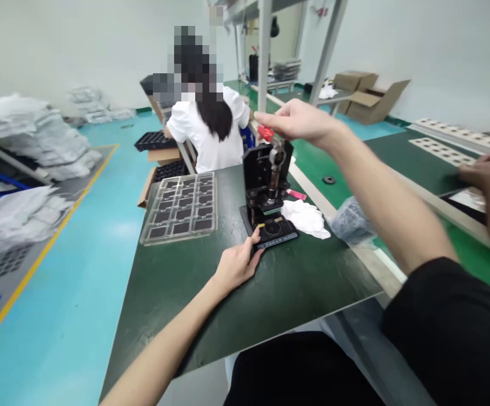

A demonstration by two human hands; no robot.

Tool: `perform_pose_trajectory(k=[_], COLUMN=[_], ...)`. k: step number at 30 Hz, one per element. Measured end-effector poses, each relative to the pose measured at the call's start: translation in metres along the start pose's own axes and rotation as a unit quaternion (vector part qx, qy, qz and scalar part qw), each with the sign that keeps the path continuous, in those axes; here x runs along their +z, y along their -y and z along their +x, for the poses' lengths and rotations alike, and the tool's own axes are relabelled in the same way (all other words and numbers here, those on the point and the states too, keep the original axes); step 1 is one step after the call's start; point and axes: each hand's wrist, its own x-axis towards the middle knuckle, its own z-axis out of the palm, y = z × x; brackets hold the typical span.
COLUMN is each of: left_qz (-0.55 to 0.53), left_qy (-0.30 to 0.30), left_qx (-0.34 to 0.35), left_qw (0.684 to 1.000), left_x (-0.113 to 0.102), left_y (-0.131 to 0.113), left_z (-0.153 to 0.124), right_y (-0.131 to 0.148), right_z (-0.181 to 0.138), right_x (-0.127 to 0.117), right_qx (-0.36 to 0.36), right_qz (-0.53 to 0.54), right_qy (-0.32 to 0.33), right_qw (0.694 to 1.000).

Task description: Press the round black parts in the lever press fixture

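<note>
left hand [237,265] nearest, pinching press base [275,232] corner; right hand [299,121] straight above, farther, pinching red lever [265,133]; press axis upright on worktop [211,304].

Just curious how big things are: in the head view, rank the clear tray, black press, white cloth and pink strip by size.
1. clear tray
2. black press
3. white cloth
4. pink strip
All lie at a similar distance, so the order looks safe.
</note>
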Motion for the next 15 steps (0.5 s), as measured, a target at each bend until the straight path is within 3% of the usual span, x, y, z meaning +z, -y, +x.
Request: perform_pose_trajectory(k=[2, 4, 6, 7, 10, 12, 15], left_qz=[-0.003, -0.002, 0.003, 0.003, -0.002, -0.01, -0.016], left_qy=[-0.006, -0.02, -0.044, -0.056, -0.068, -0.064, -0.061], left_qx=[0.01, 0.029, 0.054, 0.067, 0.105, 0.131, 0.164], left_qw=[1.0, 0.999, 0.998, 0.996, 0.992, 0.989, 0.985], left_x=[-0.001, 0.0, 0.0, 0.0, -0.004, -0.008, -0.013], left_y=[0.001, 0.002, 0.003, 0.003, 0.001, -0.002, -0.005], left_z=[0.001, 0.003, 0.004, 0.005, 0.006, 0.008, 0.008], right_y=[-0.022, -0.037, -0.045, -0.046, -0.044, -0.041, -0.034], right_z=[-0.019, -0.063, -0.118, -0.144, -0.2, -0.211, -0.201], right_x=[0.007, 0.015, 0.023, 0.027, 0.038, 0.046, 0.057], right_qx=[0.027, 0.028, 0.027, 0.035, 0.027, 0.03, 0.065], right_qz=[-0.012, -0.032, -0.064, -0.092, -0.208, -0.288, -0.365], right_qy=[-0.109, -0.229, -0.243, -0.215, -0.024, 0.086, 0.174], right_qw=[0.994, 0.972, 0.968, 0.972, 0.977, 0.953, 0.912])
